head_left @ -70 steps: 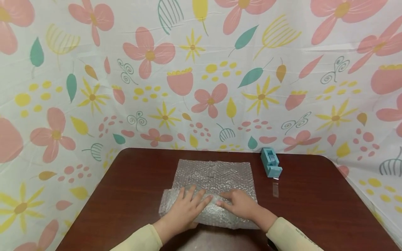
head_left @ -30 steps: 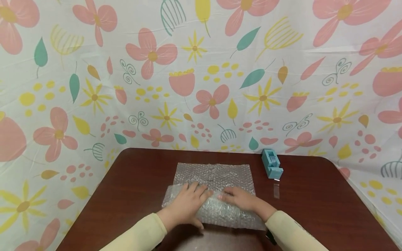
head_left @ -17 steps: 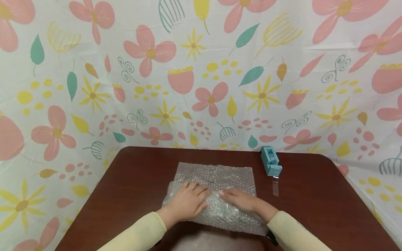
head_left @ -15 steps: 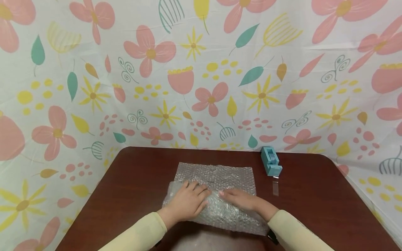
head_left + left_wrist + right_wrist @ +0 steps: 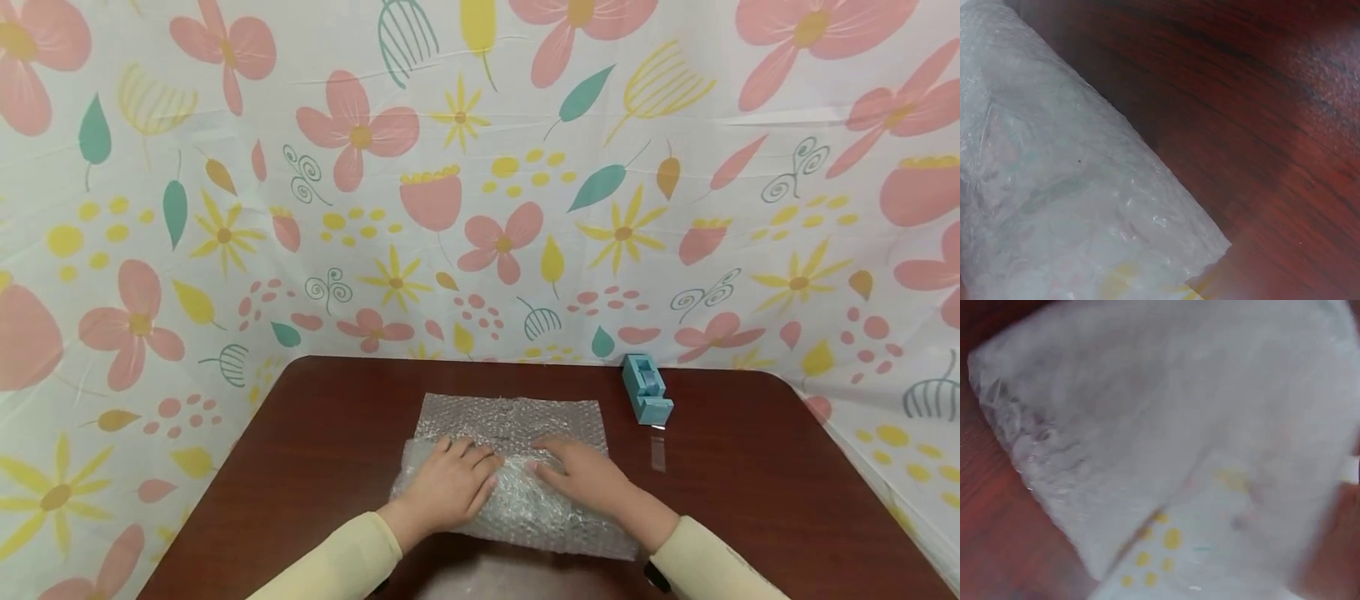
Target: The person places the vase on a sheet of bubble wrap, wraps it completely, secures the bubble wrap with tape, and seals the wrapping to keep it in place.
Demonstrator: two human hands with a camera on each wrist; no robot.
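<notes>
A sheet of bubble wrap [image 5: 517,508] lies on the table, its near part folded over into a thick bundle and its far part flat. Whatever the bundle holds is hidden by the layers. My left hand [image 5: 450,483] rests on the left half of the bundle, fingers extended toward its far edge. On the right half lies my right hand [image 5: 588,482], thumb apart and fingers reaching over the far edge. The left wrist view shows the bundle's wrap [image 5: 1072,169] close up against the wood. In the right wrist view the wrap [image 5: 1116,425] is blurred, with part of my hand [image 5: 1335,544] at the edge.
Behind and to the right stands a light blue tape dispenser [image 5: 647,392]. A strip of clear tape [image 5: 657,450] extends from it over the dark red-brown table [image 5: 322,450]. A floral cloth [image 5: 502,167] hangs behind the table and along its sides.
The bundle's right end has swung slightly toward me since the earliest frame. My left hand has shifted a little away from me. Lately my right hand's thumb and fingers have spread.
</notes>
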